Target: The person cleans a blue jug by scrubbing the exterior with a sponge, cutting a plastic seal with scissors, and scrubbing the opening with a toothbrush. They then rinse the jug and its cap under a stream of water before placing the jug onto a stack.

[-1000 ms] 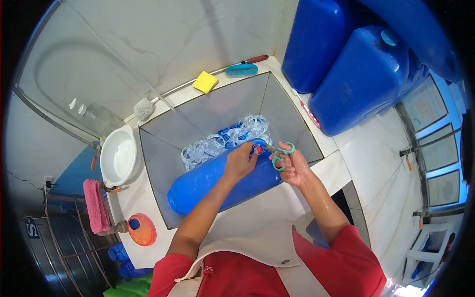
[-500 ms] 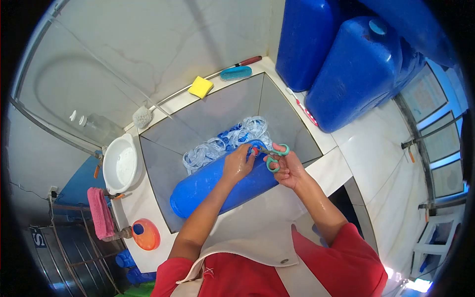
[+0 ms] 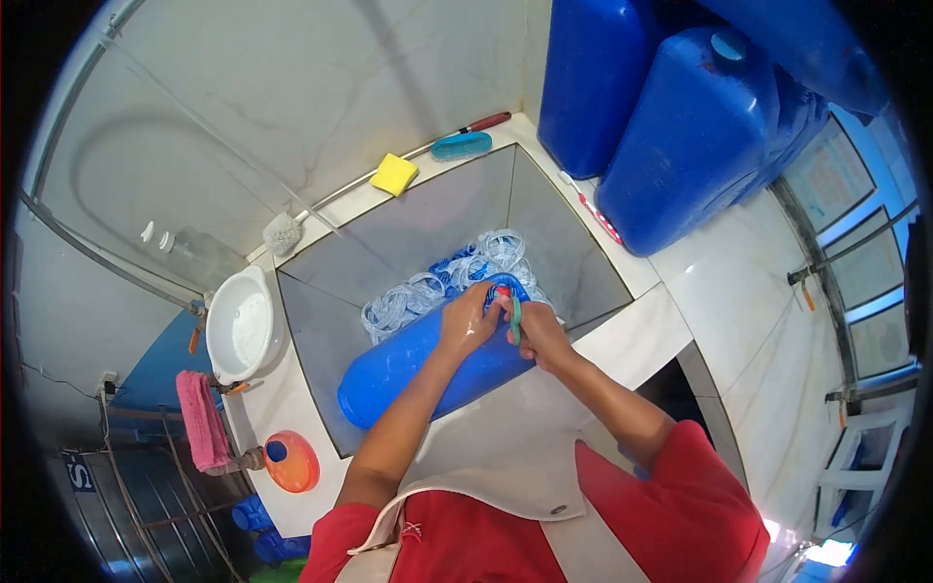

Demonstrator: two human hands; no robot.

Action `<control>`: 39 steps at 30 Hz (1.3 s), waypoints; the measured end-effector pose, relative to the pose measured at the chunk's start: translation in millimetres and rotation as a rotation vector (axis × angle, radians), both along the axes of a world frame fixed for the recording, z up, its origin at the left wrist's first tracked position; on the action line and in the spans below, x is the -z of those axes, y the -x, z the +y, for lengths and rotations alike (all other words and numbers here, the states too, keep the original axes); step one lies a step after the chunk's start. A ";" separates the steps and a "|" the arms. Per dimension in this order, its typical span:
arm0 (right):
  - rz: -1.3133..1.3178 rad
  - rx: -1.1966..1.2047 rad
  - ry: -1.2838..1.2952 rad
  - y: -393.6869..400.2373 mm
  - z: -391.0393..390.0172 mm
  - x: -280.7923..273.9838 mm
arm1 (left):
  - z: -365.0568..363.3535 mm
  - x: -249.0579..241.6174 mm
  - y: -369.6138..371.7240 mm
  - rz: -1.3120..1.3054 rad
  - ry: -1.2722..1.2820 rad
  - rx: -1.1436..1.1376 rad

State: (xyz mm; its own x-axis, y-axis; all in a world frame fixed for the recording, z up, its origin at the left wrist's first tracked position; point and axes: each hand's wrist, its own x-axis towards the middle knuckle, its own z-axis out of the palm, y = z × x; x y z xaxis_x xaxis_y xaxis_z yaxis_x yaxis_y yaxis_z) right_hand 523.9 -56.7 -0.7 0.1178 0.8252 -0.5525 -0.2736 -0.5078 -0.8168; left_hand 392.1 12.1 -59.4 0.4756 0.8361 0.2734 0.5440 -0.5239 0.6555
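A blue container point(image 3: 413, 364) lies slanting across the grey tiled sink point(image 3: 316, 321). At its upper right end, near a small red part point(image 3: 502, 291), my left hand point(image 3: 469, 316) is closed, its fingertips pinching at the neck. My right hand point(image 3: 535, 332) is closed on the green-handled scissors point(image 3: 516, 316), right beside the left fingertips; the blades are hidden. Behind the container, coils of whitish and blue strapping point(image 3: 403, 299) lie in the sink.
Along the back ledge are a yellow sponge point(image 3: 395, 175), a blue brush point(image 3: 461, 147) and a long-handled brush point(image 3: 283, 233). A white basin point(image 3: 241, 324) and an orange container point(image 3: 292, 462) stand left. Large blue jugs point(image 3: 690, 136) stand at the upper right, near a toothbrush point(image 3: 595, 211).
My right hand has turned and closed in toward my left hand. The scissors' handles, spread apart before, now show edge-on and close to the red part.
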 end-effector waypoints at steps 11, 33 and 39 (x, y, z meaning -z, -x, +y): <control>0.558 -0.329 0.369 -78.5 65.1 0.5 | 2.2 -14.0 -10.0 0.032 0.118 -0.041; 0.145 -0.156 -0.001 -86.8 24.6 4.5 | 90.4 -46.8 -45.5 0.557 0.543 0.456; -0.187 0.098 -0.267 -35.1 16.9 49.2 | 94.9 -33.4 -35.1 0.481 0.596 0.474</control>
State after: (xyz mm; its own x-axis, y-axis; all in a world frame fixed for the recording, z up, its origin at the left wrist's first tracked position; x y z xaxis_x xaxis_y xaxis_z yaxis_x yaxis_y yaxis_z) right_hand 558.9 -39.8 -49.9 0.2823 0.9177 -0.2796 -0.1434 -0.2478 -0.9581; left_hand 427.2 107.0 -25.9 0.7577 0.4623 -0.4606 0.6431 -0.4094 0.6471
